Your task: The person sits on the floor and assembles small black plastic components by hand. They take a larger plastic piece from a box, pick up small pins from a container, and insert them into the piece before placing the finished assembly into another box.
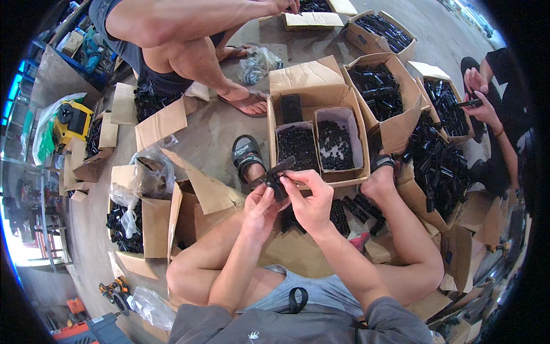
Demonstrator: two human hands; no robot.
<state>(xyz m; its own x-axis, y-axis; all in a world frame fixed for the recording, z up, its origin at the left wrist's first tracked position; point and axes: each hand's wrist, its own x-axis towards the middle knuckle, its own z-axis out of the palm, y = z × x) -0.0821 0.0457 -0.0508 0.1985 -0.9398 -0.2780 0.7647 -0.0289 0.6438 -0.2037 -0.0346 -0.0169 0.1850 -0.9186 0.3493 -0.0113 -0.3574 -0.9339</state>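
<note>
Between my two hands, above the near edge of an open cardboard box (306, 80), is a black plastic part (281, 169) with a long flat arm. My left hand (260, 212) grips it from below and left, with the thumb pressed along its side. From the right, the thumb and forefinger of my right hand (311, 200) pinch its end; any smaller piece in that pinch is hidden. Two smaller trays sit in the box, both holding tiny black pieces (295, 146). Below my hands, several long black parts (356, 208) lie on cardboard between my legs.
A box of black parts (375, 92) stands beyond on the right, and a heap of them (432, 166) lies nearer. At left is a box with plastic bags (154, 175). A co-worker's leg (192, 60) is ahead; another co-worker's hands (481, 103) hold a black part at right.
</note>
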